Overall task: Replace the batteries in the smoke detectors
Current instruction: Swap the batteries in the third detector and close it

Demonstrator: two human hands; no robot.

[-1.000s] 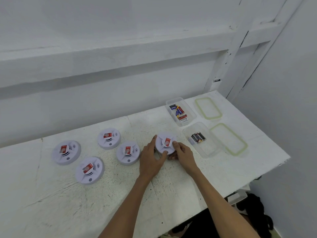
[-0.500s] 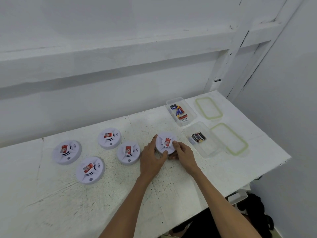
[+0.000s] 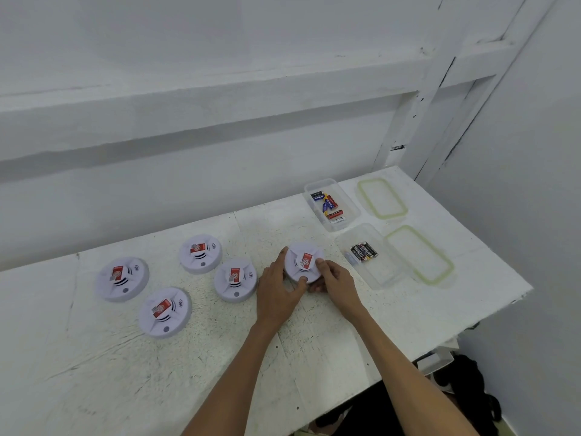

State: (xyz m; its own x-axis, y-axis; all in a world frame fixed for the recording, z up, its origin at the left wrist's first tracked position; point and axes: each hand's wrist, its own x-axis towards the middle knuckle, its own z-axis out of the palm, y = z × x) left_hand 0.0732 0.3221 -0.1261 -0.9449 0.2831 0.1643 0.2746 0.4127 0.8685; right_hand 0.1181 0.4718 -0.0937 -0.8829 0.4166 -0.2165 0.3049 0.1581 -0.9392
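Observation:
Several round white smoke detectors with red stickers lie on the white table (image 3: pixel 188 372). I hold the rightmost detector (image 3: pixel 303 260) with both hands: my left hand (image 3: pixel 278 291) grips its left and near rim, and my right hand (image 3: pixel 334 278) grips its right rim with the thumb on top. Other detectors lie to the left: one (image 3: pixel 235 279) beside my left hand, one (image 3: pixel 200 253) behind it, two (image 3: pixel 122 278) (image 3: pixel 164 311) at far left. A clear box (image 3: pixel 371 272) holds black batteries (image 3: pixel 363 251); a second box (image 3: pixel 349 206) holds mixed coloured batteries (image 3: pixel 328 205).
Two green-rimmed clear lids (image 3: pixel 382 198) (image 3: pixel 419 253) lie right of the boxes near the table's right edge. A white wall and beams stand behind the table. A dark bag (image 3: pixel 465 394) sits on the floor below the right front corner.

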